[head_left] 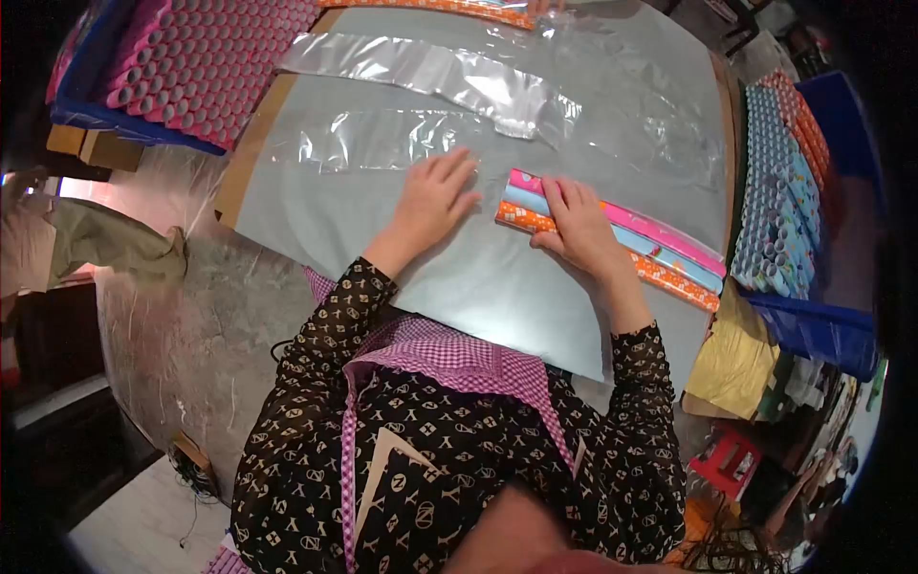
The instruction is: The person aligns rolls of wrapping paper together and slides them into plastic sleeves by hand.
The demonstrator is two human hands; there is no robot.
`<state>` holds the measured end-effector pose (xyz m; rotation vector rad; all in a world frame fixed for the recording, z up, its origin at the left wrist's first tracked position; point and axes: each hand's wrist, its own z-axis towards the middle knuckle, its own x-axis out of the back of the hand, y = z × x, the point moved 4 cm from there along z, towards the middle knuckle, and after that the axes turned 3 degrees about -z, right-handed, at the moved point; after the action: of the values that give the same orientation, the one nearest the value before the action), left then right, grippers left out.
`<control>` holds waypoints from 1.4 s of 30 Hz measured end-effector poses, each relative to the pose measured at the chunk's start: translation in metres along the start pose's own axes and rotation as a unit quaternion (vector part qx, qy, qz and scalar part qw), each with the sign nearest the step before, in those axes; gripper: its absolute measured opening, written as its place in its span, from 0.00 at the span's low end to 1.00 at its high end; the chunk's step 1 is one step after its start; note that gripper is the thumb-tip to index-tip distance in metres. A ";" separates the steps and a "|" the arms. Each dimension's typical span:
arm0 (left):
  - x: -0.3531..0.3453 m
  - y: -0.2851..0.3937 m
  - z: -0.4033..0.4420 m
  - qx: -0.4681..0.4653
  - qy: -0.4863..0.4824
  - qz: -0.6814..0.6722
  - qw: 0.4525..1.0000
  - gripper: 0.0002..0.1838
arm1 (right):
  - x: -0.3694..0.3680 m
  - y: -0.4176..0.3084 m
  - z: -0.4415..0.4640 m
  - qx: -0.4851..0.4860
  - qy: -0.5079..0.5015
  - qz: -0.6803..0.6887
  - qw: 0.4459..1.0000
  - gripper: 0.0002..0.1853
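Three patterned rolls of wrapping paper lie side by side on the grey table top: a pink roll [660, 228], a light blue roll [636, 241] and an orange roll [674, 281]. My right hand [581, 228] lies across them near their left end, thumb on the orange side and fingers over toward the pink one. To the left, my left hand [432, 201] is open, palm down, fingers stretched at the edge of a clear plastic sleeve [359, 139]. Farther back lies a stack of shiny plastic sleeves [411, 72].
A blue crate [182, 134] at the far left holds many pink rolls [206, 62]. On the right, another blue crate [822, 330] holds blue rolls [775, 191] and orange rolls [801, 120]. More orange rolls [459, 8] lie at the table's back edge. A red stool [727, 464] stands lower right.
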<state>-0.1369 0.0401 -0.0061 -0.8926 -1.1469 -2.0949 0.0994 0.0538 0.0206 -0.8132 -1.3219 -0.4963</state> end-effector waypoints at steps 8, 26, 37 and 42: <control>0.014 -0.039 -0.020 0.060 -0.006 0.061 0.996 0.16 | 0.000 -0.004 -0.001 0.013 0.023 -0.002 1.000 0.44; 0.018 0.013 0.004 0.064 -0.006 0.039 0.997 0.27 | 0.009 -0.012 -0.001 0.008 0.045 0.008 0.999 0.41; -0.030 0.047 0.023 -0.062 -0.157 -0.026 0.985 0.44 | 0.001 -0.012 -0.001 0.042 0.089 -0.032 0.995 0.44; -0.033 0.045 0.022 -0.082 -0.141 0.012 0.987 0.41 | 0.003 -0.013 0.002 0.029 0.058 -0.004 0.998 0.44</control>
<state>-0.0772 0.0442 -0.0017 -1.3084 -1.1044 -2.1145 0.0888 0.0471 0.0267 -0.7211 -1.2271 -0.5030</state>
